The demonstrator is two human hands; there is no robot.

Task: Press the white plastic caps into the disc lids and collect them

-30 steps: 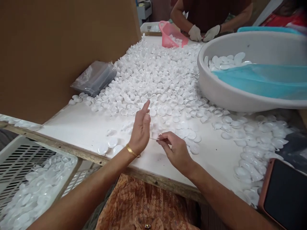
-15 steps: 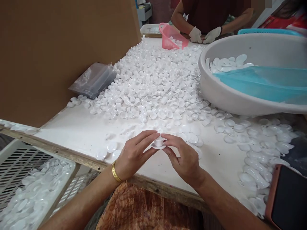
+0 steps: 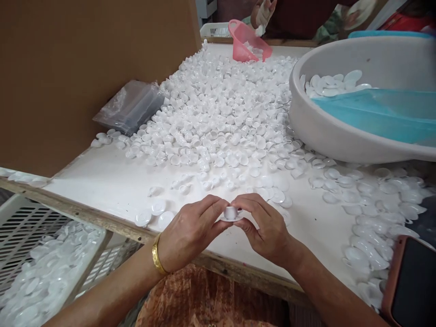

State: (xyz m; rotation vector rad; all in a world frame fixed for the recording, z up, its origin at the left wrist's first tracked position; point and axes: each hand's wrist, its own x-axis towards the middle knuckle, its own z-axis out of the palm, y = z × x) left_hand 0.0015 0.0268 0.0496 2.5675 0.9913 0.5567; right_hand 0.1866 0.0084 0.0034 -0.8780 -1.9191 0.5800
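Observation:
Between my fingertips is a tiny white toy cup (image 3: 230,212) seated on a small white saucer (image 3: 230,219). My left hand (image 3: 195,225) pinches the pair from the left, fingertips at the cup's rim and thumb at the saucer's edge. From the other side my right hand (image 3: 264,225) grips them in the same way. Both hands are just above the table's front part. Loose white saucers (image 3: 166,220) lie left of my left hand, and more saucers (image 3: 277,195) lie beyond my right hand. A large heap of small white cups (image 3: 218,118) spreads over the table behind.
A big grey-white tub (image 3: 340,136) with saucers and a blue sheet stands at right. A pink scoop (image 3: 243,43) rests at the back, near a co-worker's gloved hand (image 3: 265,13). A plastic-wrapped pack (image 3: 131,106), cardboard (image 3: 95,68), white basket (image 3: 51,213) and phone (image 3: 413,284) border the table.
The cup and saucer, still between both my hands, sit slightly lower and further right in view. The co-worker's gloved hand has risen to beside the pink scoop.

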